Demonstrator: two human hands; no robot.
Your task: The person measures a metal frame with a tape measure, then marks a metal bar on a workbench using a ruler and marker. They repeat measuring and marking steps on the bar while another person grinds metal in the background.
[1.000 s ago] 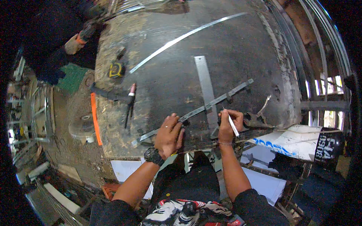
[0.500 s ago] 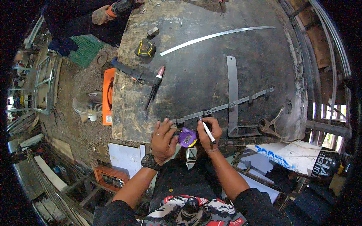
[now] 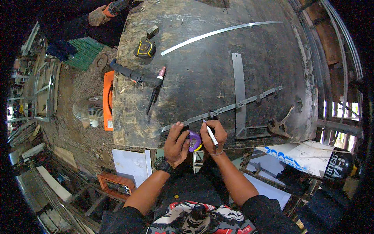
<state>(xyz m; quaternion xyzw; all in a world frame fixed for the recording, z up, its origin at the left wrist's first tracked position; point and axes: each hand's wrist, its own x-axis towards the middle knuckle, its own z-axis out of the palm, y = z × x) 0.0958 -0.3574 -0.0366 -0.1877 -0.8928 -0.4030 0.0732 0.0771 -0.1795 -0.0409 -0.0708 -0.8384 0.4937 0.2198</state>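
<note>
A narrow grey metal bar (image 3: 222, 111) with small pieces along it lies slantwise across the table. My left hand (image 3: 177, 147) rests with its fingertips on the bar near its left end, fingers stretched out. Its thumb lies against a purple tape measure (image 3: 193, 142) with a yellow edge. In my right hand (image 3: 214, 134) is a white marker (image 3: 211, 135), gripped like a pen, its tip at the bar's near edge. Under the bar runs the blade of a steel square (image 3: 239, 78), whose stock (image 3: 255, 133) lies near the table's front edge.
On the dark table (image 3: 194, 78) lie a curved metal strip (image 3: 218, 36), a black-yellow tape measure (image 3: 144, 48), a torch-like tool (image 3: 159, 84) and a metal clamp-like piece (image 3: 281, 126). An orange panel (image 3: 108, 102) and a fan (image 3: 89, 109) are left. Another person's gloved hand (image 3: 99, 16) shows far left.
My left hand has slid right along the bar, uncovering its left end, and its thumb has come over the purple tape measure. The marker tip has shifted slightly left. The view has moved a little.
</note>
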